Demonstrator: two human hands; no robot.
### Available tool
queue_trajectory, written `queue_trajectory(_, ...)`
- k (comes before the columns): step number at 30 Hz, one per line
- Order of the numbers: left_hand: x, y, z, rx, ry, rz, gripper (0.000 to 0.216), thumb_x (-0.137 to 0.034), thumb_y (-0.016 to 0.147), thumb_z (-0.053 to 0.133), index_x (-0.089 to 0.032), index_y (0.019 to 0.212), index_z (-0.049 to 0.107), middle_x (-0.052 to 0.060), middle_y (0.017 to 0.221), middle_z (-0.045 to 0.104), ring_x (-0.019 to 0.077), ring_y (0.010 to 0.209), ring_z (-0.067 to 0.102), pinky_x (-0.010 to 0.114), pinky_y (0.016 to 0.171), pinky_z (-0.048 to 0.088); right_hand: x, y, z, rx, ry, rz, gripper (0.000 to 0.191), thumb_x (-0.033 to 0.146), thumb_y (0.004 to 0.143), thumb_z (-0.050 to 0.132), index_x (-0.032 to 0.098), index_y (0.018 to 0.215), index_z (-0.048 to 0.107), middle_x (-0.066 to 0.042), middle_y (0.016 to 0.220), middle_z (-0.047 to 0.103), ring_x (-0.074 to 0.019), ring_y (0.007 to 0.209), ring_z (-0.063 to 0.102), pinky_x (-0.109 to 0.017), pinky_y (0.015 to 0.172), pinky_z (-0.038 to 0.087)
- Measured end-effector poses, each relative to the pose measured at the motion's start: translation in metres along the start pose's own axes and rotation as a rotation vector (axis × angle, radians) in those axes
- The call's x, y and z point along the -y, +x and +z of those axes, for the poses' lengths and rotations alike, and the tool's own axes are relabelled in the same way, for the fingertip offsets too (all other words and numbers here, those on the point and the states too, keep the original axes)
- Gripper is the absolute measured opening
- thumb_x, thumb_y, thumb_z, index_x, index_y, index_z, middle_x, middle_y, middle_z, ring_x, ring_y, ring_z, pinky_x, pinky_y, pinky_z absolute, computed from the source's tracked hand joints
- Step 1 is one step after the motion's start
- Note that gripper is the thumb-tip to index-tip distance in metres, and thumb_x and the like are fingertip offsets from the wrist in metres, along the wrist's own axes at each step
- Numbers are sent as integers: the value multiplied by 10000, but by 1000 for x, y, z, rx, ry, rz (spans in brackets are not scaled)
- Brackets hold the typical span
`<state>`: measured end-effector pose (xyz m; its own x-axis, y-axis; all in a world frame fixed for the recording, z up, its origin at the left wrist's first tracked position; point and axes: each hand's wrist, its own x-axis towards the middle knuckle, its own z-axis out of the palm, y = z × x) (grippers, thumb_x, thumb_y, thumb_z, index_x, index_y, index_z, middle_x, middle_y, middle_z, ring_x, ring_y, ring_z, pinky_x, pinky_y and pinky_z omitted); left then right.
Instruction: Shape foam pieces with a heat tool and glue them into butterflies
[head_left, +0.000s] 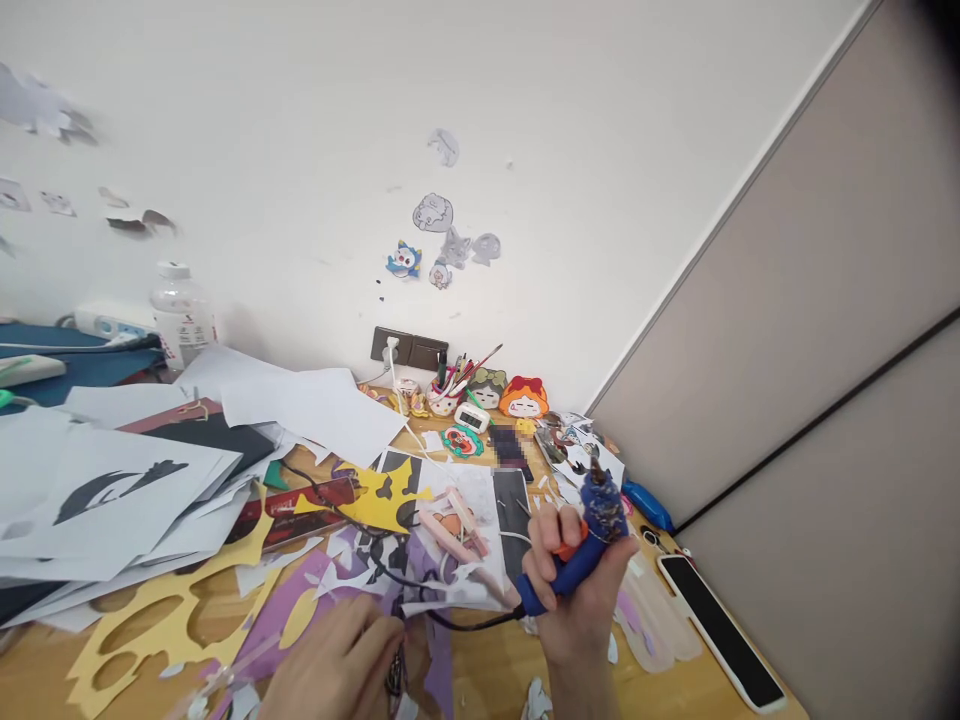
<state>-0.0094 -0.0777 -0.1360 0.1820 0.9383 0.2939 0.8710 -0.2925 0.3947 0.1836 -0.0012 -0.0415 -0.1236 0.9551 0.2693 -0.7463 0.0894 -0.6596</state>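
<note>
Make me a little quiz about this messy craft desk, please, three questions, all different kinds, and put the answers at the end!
1. Which hand holds the blue corded tool?
2. True or false: the white-capped bottle stands at the right edge of the picture.
3. Pick one. The paper with big cut-out holes is: A) green, B) yellow, C) red.

Key:
1. The right hand.
2. False; it stands toward the left, in front of the wall.
3. B.
</note>
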Motion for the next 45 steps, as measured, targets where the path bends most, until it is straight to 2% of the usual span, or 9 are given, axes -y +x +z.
queue_trajectory(5,6,-1,-10,19,-177,-90,227,-363,899,385,-276,909,594,21,912,607,160,833,611,281,720,519,11,1,4,-21,-30,-64,491,673,642,610,193,638,505,58,605,382,-35,403,306,-95,283,321)
queue_trajectory(11,0,2,19,37,-135,-70,334,-292,812,516,-285,1144,555,69,1177,581,244,1073,556,413,887,494,9,-4,14,-14,-67,-105,494,681,651,594,196,627,502,59,591,372,-35,390,288,-97,276,314)
queue_trajectory(16,7,0,22,215,-15,-8,406,-292,794,515,-308,1197,559,76,1294,533,297,1163,509,483,935,463,29,2,14,-24,-166,-200,545,742,577,585,209,642,496,52,616,398,-42,397,322,-113,274,302)
queue_trajectory(20,16,-2,8,165,-31,21,343,-336,859,428,-337,1176,556,47,1281,542,263,1139,533,451,924,482,50,12,7,161,-594,-252,579,787,546,561,233,705,513,25,685,458,-72,421,373,-183,299,299)
queue_trajectory(24,29,-2,-15,143,-78,-22,298,-381,902,347,-350,1063,596,17,1159,597,211,1058,571,379,897,493,32,12,0,403,-1236,-112,386,514,631,725,236,828,546,-16,801,523,-162,640,502,-285,533,436)
queue_trajectory(29,74,13,-51,50,100,-132,335,-317,904,315,-251,1092,585,70,1133,592,204,1037,562,341,898,460,-36,0,-22,683,-1757,88,234,175,706,676,166,884,525,-73,963,516,-206,873,523,-317,748,453)
queue_trajectory(35,165,45,-83,69,346,-273,451,-292,819,418,-145,1233,522,191,1241,499,353,1136,487,484,924,401,-40,11,-26,1033,-1794,445,557,333,540,803,199,1002,522,-45,1071,510,-229,983,518,-299,800,444)
queue_trajectory(40,199,58,-95,109,441,-395,558,-210,757,584,-160,1292,433,159,1193,533,267,982,584,400,782,488,-13,47,13,1028,-1745,270,457,378,667,734,211,1034,519,-54,1110,515,-227,1069,469,-321,908,382)
queue_trajectory(45,217,66,-127,0,461,-474,236,-322,873,497,-131,776,597,-2,695,584,135,644,568,314,630,471,-35,92,58,1175,-1567,61,227,310,823,578,224,1027,527,-45,1025,566,-185,931,536,-284,792,429)
